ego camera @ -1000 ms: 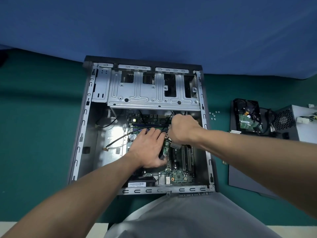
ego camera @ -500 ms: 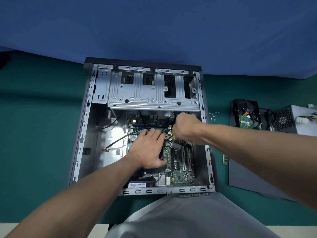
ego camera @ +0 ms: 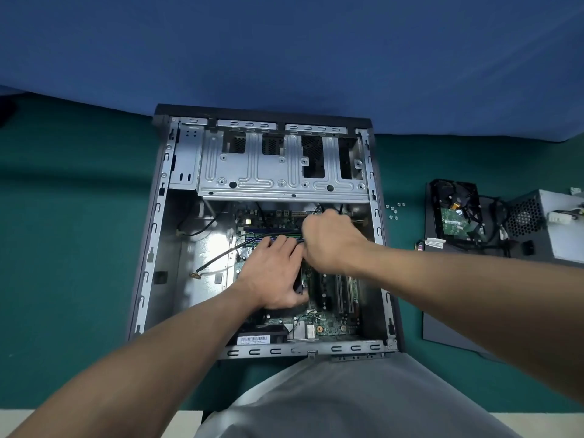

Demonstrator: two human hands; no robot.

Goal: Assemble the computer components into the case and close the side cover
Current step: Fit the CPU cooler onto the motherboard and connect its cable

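Motherboard [ego camera: 328, 327] sits inside case [ego camera: 151, 248]. Left hand [ego camera: 271, 273] flat, pressing black component [ego camera: 298, 284]. Right hand [ego camera: 331, 245] fisted over board, contents hidden. Hard drive [ego camera: 455, 213], power supply [ego camera: 550, 229], side cover [ego camera: 448, 324] right of case, uninstalled.

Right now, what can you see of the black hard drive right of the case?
The black hard drive lies flat outside the open grey metal case, green circuit board facing up, an orange ribbon near its middle. It rests on a dark grey flat panel, with black cables against its right side.
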